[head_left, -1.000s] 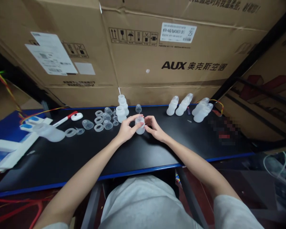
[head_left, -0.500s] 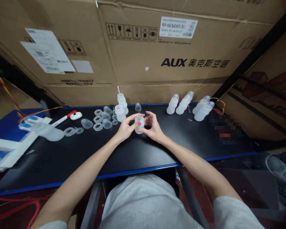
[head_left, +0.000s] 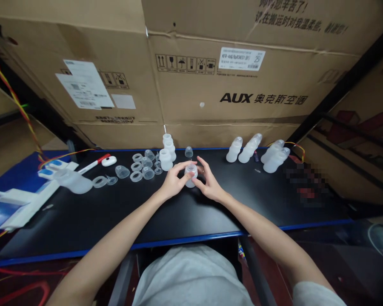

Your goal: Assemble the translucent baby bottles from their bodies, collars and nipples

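A frosted white baby bottle (head_left: 191, 182) stands upright at the middle of the black table, a collar and teat at its top. My left hand (head_left: 175, 180) grips it from the left, thumb against the upper part. From the right, my right hand (head_left: 210, 183) has its thumb on the bottle's side, its forefinger raised and the other fingers curled behind. Just beyond the hands sits a clear dome cap (head_left: 188, 151). To the left stand several open bottle bodies (head_left: 166, 160), beside clear caps (head_left: 148, 173), collar rings (head_left: 136, 176) and small teats (head_left: 158, 171).
Several capped bottles (head_left: 234, 150) stand at the back right near a small dark tube (head_left: 255, 157). At left are a bottle lying on its side (head_left: 75, 180), a power strip (head_left: 28, 204) and a red-and-white tool (head_left: 94, 164). A large cardboard box (head_left: 185, 102) walls the back.
The camera view has tilted up, so the whole scene sits lower and slightly to the right. Both hands stay around the bottle, with only small finger shifts.
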